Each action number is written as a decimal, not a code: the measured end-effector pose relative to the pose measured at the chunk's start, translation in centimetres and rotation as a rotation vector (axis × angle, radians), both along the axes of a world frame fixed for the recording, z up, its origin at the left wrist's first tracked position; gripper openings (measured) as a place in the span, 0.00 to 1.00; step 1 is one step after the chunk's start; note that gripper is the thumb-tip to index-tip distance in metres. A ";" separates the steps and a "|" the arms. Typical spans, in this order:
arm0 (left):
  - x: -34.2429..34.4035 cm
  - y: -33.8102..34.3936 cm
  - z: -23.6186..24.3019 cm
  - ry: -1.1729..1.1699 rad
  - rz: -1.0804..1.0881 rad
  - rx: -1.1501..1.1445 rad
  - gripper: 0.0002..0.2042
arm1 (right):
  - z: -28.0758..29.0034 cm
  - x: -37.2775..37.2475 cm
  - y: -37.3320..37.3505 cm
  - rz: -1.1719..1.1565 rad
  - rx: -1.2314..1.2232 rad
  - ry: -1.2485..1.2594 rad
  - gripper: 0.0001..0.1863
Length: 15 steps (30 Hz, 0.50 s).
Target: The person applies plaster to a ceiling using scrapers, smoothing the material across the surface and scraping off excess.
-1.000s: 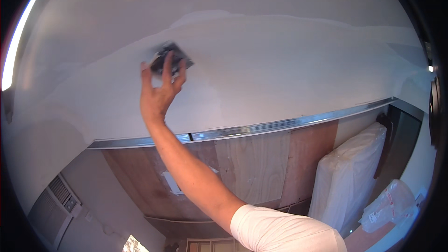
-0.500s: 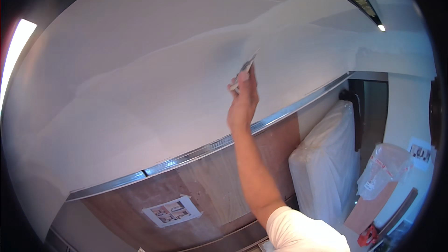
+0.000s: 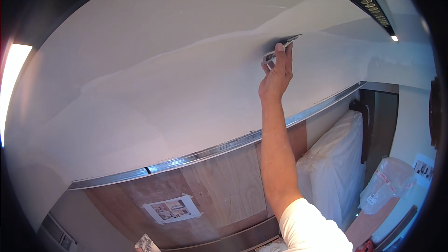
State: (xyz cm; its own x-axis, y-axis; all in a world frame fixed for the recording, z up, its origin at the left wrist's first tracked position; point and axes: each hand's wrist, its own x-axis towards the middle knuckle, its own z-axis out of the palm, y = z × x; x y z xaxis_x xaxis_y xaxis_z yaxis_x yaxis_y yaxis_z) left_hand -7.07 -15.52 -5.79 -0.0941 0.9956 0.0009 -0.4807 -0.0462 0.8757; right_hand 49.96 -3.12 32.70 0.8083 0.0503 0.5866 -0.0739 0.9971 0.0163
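My right hand (image 3: 276,77) is raised overhead at the end of an outstretched arm. Its fingers are closed round a plastering trowel (image 3: 283,49), whose thin, dark-edged blade lies at or very near the pale ceiling (image 3: 200,79). From this angle the exact contact is hard to make out. Broad patches of whitish and greyish filler with wavy borders cover the ceiling around the trowel. At the lower edge a smeared, silvery metal piece (image 3: 147,243) pokes into view; what holds it is out of sight. My left hand does not show.
A shiny metal channel (image 3: 210,147) runs along the ceiling's edge above wooden panels (image 3: 224,177) bearing a taped picture sheet (image 3: 172,209). To the right stand a plastic-wrapped, mattress-like slab (image 3: 333,163) and a plastic-bagged board (image 3: 385,184). Lights (image 3: 14,84) glow at far left.
My right hand has carried the trowel to the right and slightly up along the ceiling. The view has shifted a little, and the smeared metal piece shows more at the lower edge.
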 end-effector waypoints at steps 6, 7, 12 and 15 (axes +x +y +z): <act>-7.6 -1.6 -3.9 -0.019 0.117 -0.174 0.21 | -0.1 -7.7 3.8 -0.206 -0.080 -0.022 0.42; -8.6 -2.1 -3.9 0.000 0.133 -0.247 0.22 | 0.0 -9.2 3.6 -0.166 -0.072 -0.033 0.41; -7.2 -4.0 -1.6 -0.112 0.183 -0.148 0.23 | 0.0 -18.6 1.8 -0.110 -0.098 -0.102 0.37; -7.8 -5.1 -1.9 -0.133 0.107 -0.042 0.23 | 0.1 -23.6 2.5 -0.138 -0.072 -0.099 0.37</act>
